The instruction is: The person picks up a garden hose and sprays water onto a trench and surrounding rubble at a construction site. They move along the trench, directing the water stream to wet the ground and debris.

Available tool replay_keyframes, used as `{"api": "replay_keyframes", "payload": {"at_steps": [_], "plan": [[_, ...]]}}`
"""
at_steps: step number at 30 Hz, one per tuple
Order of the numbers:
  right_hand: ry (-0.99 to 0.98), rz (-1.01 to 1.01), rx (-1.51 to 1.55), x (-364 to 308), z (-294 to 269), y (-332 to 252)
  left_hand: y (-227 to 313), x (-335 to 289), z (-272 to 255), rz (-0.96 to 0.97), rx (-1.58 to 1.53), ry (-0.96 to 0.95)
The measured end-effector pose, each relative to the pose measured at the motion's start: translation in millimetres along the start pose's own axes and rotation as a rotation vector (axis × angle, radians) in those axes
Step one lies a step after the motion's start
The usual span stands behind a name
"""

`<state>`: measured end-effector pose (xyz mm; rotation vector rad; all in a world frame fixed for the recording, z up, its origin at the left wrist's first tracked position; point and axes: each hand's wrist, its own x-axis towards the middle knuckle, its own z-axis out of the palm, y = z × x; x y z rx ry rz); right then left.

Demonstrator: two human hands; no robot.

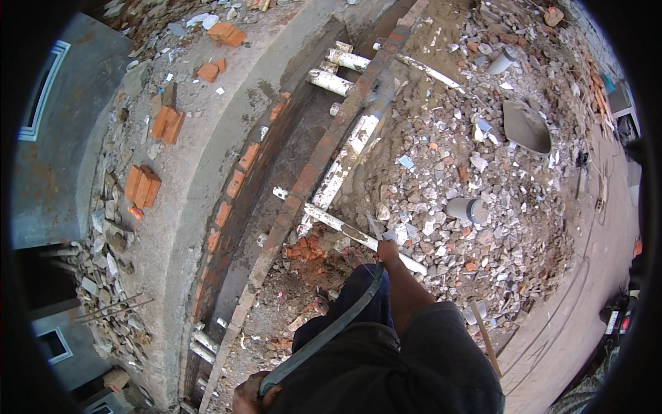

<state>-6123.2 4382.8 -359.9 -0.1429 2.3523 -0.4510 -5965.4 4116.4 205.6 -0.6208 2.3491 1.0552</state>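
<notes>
A grey-green hose runs slantwise across the front of my body. My right hand is closed round its upper end, over a white plastic pipe that crosses rubble. A thin clear streak, apparently water, shows just beyond that hand. At the lower edge my left hand has its fingers wrapped round the other stretch of hose; part of this hand is cut off by the picture. Beyond my right hand, a thicker mud-smeared white pipe lies alongside a brick wall.
A brick-sided trench curves from top to bottom, with several pipe stubs in it. Orange bricks sit on the concrete ledge to the left. Broken rubble covers the right, with a grey bucket and a mortar pan.
</notes>
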Motion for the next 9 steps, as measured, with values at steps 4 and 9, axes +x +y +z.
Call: {"api": "replay_keyframes", "payload": {"at_steps": [4,9], "plan": [[0.03,0.072,0.425,10.4,13.1,5.3,0.7,-0.8,0.6,-0.006,-0.015,-0.013],[0.201,-0.074,-0.359,11.1,2.9,-8.6,3.9,-1.5,-0.1,-0.04,-0.007,-0.021]]}}
